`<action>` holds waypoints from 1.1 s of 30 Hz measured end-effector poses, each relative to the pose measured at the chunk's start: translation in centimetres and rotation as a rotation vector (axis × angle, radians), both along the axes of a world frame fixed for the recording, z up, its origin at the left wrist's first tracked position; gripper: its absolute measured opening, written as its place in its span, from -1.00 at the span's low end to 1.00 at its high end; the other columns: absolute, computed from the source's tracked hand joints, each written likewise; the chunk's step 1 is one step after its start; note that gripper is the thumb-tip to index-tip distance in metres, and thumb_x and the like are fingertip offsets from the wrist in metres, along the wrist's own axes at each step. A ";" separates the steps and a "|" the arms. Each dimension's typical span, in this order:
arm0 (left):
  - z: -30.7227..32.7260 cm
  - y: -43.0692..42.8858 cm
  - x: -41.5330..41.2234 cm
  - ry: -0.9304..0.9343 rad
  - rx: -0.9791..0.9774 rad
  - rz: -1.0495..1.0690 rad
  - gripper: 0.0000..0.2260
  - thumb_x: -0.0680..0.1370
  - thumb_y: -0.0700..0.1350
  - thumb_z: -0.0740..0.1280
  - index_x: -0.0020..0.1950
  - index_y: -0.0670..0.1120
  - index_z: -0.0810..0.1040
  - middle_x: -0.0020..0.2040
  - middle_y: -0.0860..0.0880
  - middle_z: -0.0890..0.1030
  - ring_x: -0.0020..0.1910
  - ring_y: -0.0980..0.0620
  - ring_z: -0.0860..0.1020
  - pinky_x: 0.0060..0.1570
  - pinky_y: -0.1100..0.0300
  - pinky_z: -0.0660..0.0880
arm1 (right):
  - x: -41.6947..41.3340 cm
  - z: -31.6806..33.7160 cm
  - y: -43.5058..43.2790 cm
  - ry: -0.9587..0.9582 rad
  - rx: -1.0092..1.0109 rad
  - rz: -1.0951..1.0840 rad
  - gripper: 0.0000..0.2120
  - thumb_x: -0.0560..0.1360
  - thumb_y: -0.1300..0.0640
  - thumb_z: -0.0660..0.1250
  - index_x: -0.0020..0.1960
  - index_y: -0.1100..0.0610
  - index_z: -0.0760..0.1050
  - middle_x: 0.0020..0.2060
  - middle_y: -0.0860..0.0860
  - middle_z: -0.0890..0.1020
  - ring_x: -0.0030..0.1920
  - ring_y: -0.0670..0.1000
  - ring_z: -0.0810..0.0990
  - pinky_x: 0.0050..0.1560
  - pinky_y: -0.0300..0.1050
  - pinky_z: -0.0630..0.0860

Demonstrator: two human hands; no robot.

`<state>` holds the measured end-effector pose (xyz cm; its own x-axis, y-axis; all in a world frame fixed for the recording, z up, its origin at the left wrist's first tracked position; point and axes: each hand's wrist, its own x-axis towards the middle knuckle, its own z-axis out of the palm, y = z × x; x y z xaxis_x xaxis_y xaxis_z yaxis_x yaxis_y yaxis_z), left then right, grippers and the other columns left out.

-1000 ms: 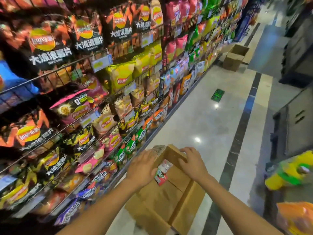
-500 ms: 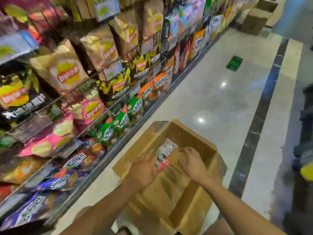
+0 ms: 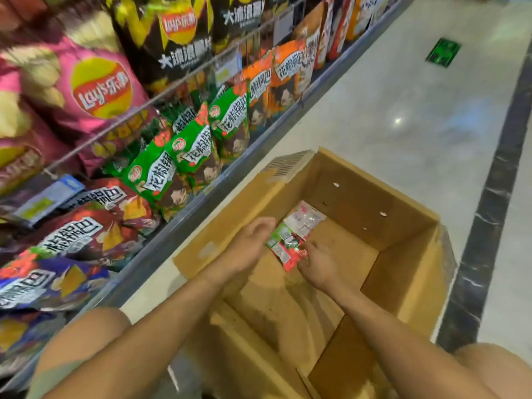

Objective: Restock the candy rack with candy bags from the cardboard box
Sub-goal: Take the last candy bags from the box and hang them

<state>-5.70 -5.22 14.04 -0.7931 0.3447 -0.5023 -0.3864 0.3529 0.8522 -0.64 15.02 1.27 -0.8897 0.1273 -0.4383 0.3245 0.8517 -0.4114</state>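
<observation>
Floor: The shiny pale floor (image 3: 403, 110) lies under everything.
Rack: The rack (image 3: 172, 234) stands to the left of the box. It is packed with snack bags. Green bags (image 3: 184, 151) sit on a low shelf, and a big pink chip bag (image 3: 86, 87) sits higher up.
Box: The cardboard box (image 3: 359, 203) sits on the floor just beside the rack, with its flaps open. It looks almost used up.
Arms: Both arms reach down into the box.
Left hand: The left hand (image 3: 247, 246) is cupped next to the bags with loose fingers and holds nothing. It is hard to tell if it touches them.
Right hand: The right hand (image 3: 319, 264) has its fingers curled on the near edge of the bags and looks to be pinching them.
Candy bags: The candy bags (image 3: 283, 246) lie in a small pile on the bottom of the box, between the two hands. One is red and green. A paler one peeks out behind it.
Step now: The person is likely picking the last bags up out of the box.
How to do it well: The left hand should slide under the pile while the right hand keeps its pinch. Then both hands can lift all the bags at once. The bags are thin and slippery, so a flat, gentle squeeze works best.
Watch out: A bag could slip and fall back into the box.
</observation>
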 end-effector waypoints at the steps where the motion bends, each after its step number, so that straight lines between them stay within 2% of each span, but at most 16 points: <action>1: 0.0 -0.4 -0.2 -0.082 0.077 0.073 -0.70 0.74 0.09 0.15 0.38 0.04 0.53 0.38 0.03 0.57 0.25 0.03 0.57 0.30 0.06 0.52 | -0.4 -1.5 -0.2 -0.018 0.009 0.008 -0.61 0.55 -0.03 0.23 0.33 0.06 0.48 0.17 0.14 0.58 0.20 0.26 0.53 0.19 0.11 0.52; 3: 0.0 -1.6 -0.4 -0.171 0.176 0.161 -0.62 0.73 0.17 0.10 0.39 0.03 0.54 0.39 0.03 0.58 0.33 -0.01 0.58 0.37 -0.14 0.52 | -1.3 -4.0 -0.5 -0.056 0.040 0.031 -0.64 0.56 -0.04 0.25 0.32 0.05 0.47 0.20 0.15 0.57 0.23 0.26 0.52 0.21 0.10 0.51; 7: -0.2 -2.8 -0.9 -0.325 0.305 0.289 -0.52 0.72 0.25 0.06 0.39 0.00 0.57 0.35 -0.04 0.64 0.33 -0.10 0.61 0.37 -0.23 0.50 | -3.0 -7.1 -1.1 -0.100 0.120 0.085 -0.46 0.51 0.02 0.29 0.48 0.01 0.33 0.44 0.15 0.38 0.35 0.23 0.43 0.30 0.12 0.46; 10: -0.2 -2.6 -1.5 -0.380 0.365 0.343 -0.49 0.72 0.25 0.04 0.38 -0.03 0.58 0.32 -0.06 0.67 0.32 -0.13 0.62 0.35 -0.23 0.51 | -3.9 -9.5 -1.6 -0.103 0.176 0.096 -0.35 0.48 -0.08 0.32 0.51 0.01 0.24 0.48 0.13 0.33 0.40 0.22 0.36 0.32 0.17 0.42; 13: -0.6 -2.7 -1.5 -0.414 0.373 0.381 -0.48 0.72 0.26 0.04 0.39 -0.04 0.59 0.31 -0.07 0.68 0.32 -0.14 0.62 0.33 -0.18 0.53 | -3.8 -11.4 -2.5 -0.102 0.240 0.069 -0.33 0.41 -0.18 0.38 0.43 0.01 0.26 0.42 0.11 0.35 0.38 0.21 0.35 0.25 0.16 0.42; 17: -1.1 -2.9 -1.5 -0.392 0.352 0.371 -0.47 0.72 0.26 0.02 0.39 -0.03 0.59 0.30 -0.05 0.68 0.31 -0.13 0.63 0.31 -0.15 0.55 | -3.9 -11.6 -3.2 -0.062 0.330 0.020 -0.47 0.46 0.02 0.35 0.39 0.02 0.31 0.35 0.10 0.43 0.33 0.19 0.40 0.18 0.11 0.43; 20: -0.9 -2.5 -1.5 -0.369 0.326 0.339 -0.47 0.73 0.25 -0.01 0.37 -0.02 0.60 0.29 -0.05 0.69 0.30 -0.11 0.63 0.32 -0.15 0.54 | -4.7 -10.9 -2.2 -0.060 0.365 0.049 -0.51 0.54 0.07 0.31 0.43 0.07 0.31 0.32 0.10 0.49 0.31 0.18 0.46 0.16 0.09 0.45; 26: -0.4 -1.3 -1.7 -0.316 0.280 0.301 -0.51 0.73 0.23 0.00 0.33 0.01 0.61 0.30 -0.02 0.67 0.29 -0.09 0.63 0.27 -0.12 0.57 | -4.3 -12.9 -0.4 -0.080 0.288 0.227 -0.40 0.56 0.14 0.32 0.54 -0.06 0.19 0.47 0.07 0.28 0.37 0.20 0.32 0.19 0.13 0.53; 28: -0.6 -1.5 -1.9 -0.310 0.258 0.314 -0.51 0.74 0.23 0.00 0.33 0.00 0.61 0.30 -0.03 0.67 0.28 -0.09 0.63 0.26 -0.11 0.58 | -4.1 -13.7 -0.3 -0.023 0.301 0.241 -0.42 0.55 0.21 0.30 0.51 -0.05 0.23 0.40 0.09 0.35 0.29 0.20 0.38 0.17 0.08 0.53; 30: -0.8 -1.9 -2.1 -0.307 0.238 0.322 -0.50 0.74 0.22 0.00 0.34 0.00 0.60 0.31 -0.03 0.66 0.29 -0.10 0.63 0.28 -0.12 0.57 | -4.3 -13.7 -0.1 0.044 0.297 0.240 -0.50 0.55 0.23 0.29 0.46 -0.02 0.35 0.26 0.09 0.47 0.18 0.18 0.47 0.07 0.01 0.51; 33: -1.3 -2.5 -2.4 -0.305 0.230 0.312 -0.49 0.74 0.23 -0.02 0.37 0.00 0.58 0.30 -0.04 0.67 0.28 -0.08 0.64 0.32 -0.13 0.55 | -5.1 -13.0 0.5 0.098 0.197 0.241 -0.73 0.60 0.07 0.31 0.30 0.00 0.54 0.08 0.07 0.57 0.10 0.16 0.56 -0.04 0.00 0.51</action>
<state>-8.14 -7.69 12.74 -0.7047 0.2433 -0.6665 -0.6877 -0.0033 0.7260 -5.78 15.56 -11.72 -0.9412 -0.0183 -0.3374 0.0708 0.9657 -0.2498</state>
